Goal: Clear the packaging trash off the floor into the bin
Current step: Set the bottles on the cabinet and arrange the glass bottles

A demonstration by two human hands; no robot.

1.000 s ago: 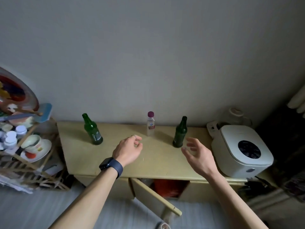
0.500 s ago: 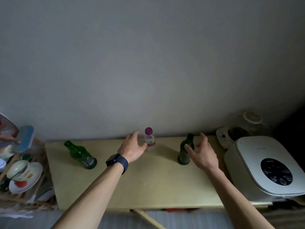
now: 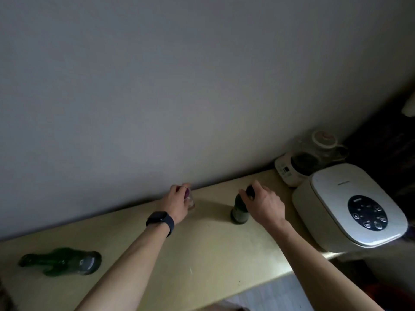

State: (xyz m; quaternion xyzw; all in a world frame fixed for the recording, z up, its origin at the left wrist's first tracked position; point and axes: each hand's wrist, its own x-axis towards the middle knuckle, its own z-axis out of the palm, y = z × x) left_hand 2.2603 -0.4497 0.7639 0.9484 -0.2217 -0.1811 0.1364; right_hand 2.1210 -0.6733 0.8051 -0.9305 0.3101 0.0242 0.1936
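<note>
Head: upright green bottle, purple-capped clear bottle

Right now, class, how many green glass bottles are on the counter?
2. One green bottle is far left, untouched; the other green bottle stands right of centre, neck gripped by the right hand. None appears hidden.

Dim indoor light, muted greys. Wall darkens toward right corner. Soft shadow falls left of dark green bottle. Blur smears left green bottle. Wide-angle distortion slants cabinet top. Faint sheen on rice cooker.
</note>
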